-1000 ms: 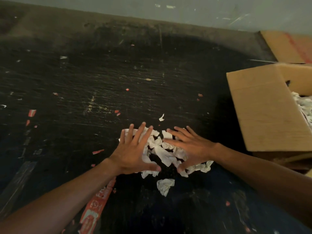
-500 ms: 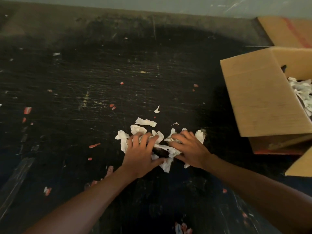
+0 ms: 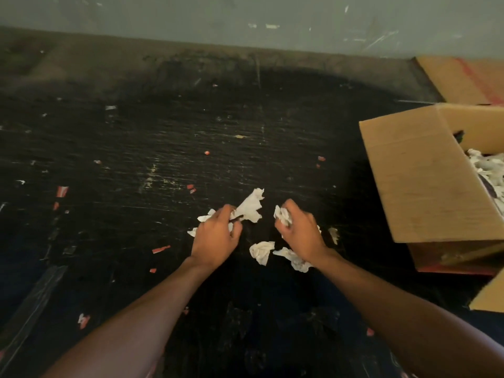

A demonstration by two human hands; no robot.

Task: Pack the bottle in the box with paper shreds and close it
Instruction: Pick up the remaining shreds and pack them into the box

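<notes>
Dark scuffed table (image 3: 191,148) fills the view, littered with small red and white scraps. Cardboard box (image 3: 425,184) sits at 3 o'clock, flaps open, near flap standing toward the hands; white paper shreds in box (image 3: 488,170) visible at the far right edge. Bottle not in view, cannot tell if it is under those shreds. Second cardboard piece (image 3: 463,77) lies flat at 2 o'clock behind the box.

Left hand (image 3: 215,236), just below centre, has fingers curled round a bunch of shreds (image 3: 251,207), which sticks out toward 1 o'clock. Right hand (image 3: 297,230), just beside it toward 3 o'clock, fingers curled, clutching a smaller wad (image 3: 282,215). Loose shreds on table (image 3: 261,251) lie between and under the wrists at 6 o'clock, a few more beside the right hand.

Step, as judged: gathering spilled shreds off the table to top up the box; closing not yet started. Next move likely calls for carrying both handfuls toward 3 o'clock over the raised flap, dropping them inside, then returning for the leftover pieces. Loose grip risks shedding bits on the way.
</notes>
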